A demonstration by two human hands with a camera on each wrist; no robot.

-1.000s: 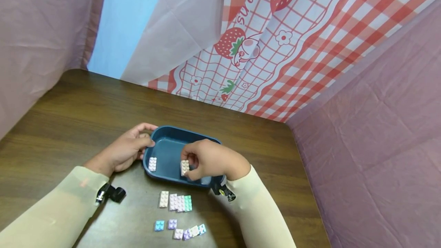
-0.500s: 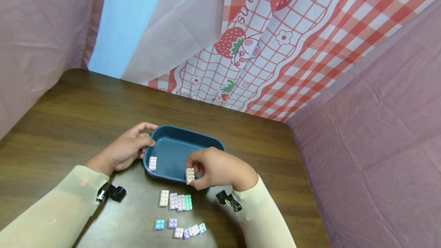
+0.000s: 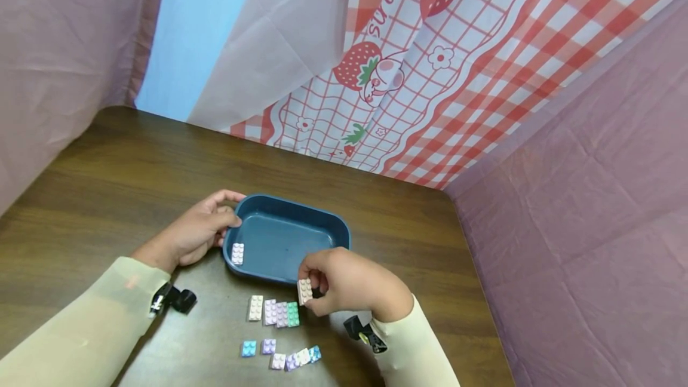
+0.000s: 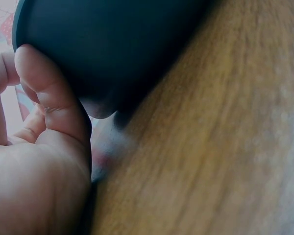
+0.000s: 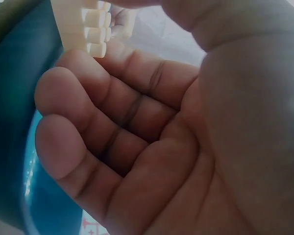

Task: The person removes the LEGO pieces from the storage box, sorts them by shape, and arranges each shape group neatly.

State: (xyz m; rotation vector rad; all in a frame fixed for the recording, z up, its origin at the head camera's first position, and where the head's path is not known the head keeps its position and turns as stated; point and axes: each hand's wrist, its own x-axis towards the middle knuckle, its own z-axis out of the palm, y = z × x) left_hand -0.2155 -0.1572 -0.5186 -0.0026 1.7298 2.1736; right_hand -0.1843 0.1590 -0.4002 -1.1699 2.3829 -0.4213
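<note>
My right hand (image 3: 355,284) pinches a cream building brick (image 3: 304,292) between thumb and fingers, just over the near right rim of the blue tray (image 3: 285,203). Studs of that cream brick (image 5: 73,22) show in the right wrist view, and the other fingers curl loosely below it. At the tray's left end my left hand (image 3: 200,230) grips the rim, the thumb over the edge. The left wrist view shows the tray's dark outer wall (image 4: 112,44) against those fingers. One pale lilac brick (image 3: 237,254) lies inside the tray, at the left.
Nearer me on the wooden table lie a cream brick (image 3: 255,308), two lilac bricks (image 3: 270,312) and a green brick (image 3: 292,314) in a row. Closer still are a blue brick (image 3: 249,349), a purple brick (image 3: 269,346) and several small bricks (image 3: 297,359). Curtains (image 3: 564,208) enclose the table.
My right hand has moved from inside the tray toward me and to the right, still pinching the cream brick. The left hand has stayed on the rim.
</note>
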